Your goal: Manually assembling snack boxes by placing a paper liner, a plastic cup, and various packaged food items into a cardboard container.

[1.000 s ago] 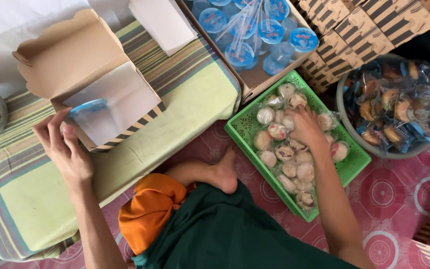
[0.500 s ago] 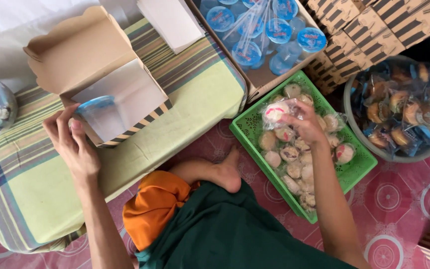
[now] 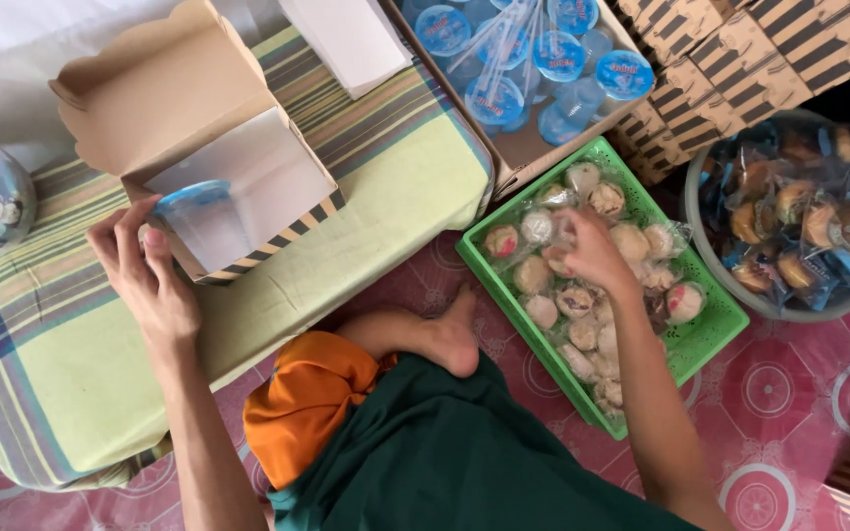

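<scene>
L hand (image 3: 154, 295) steadies the open cardboard box (image 3: 213, 167) at the tabletop's (image 3: 386, 206) near edge, fingers loosely curled on its wall beside the blue-lidded cup (image 3: 199, 221) inside. R hand (image 3: 587, 251) is down in the green basket (image 3: 710, 324) on the floor, fingers closing on a wrapped cake (image 3: 558, 264); can't tell if it's gripped yet. Best to pinch the crinkly film, not the soft round cake, w/ box kept still.

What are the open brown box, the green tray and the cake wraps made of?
Open brown box with striped rim: looks like matte kraft paperboard, with folded flaps. Green perforated tray: likely moulded plastic, glossy, with a grid of holes. Clear wraps around the small round cakes: thin plastic film, crinkled and shiny.
</scene>
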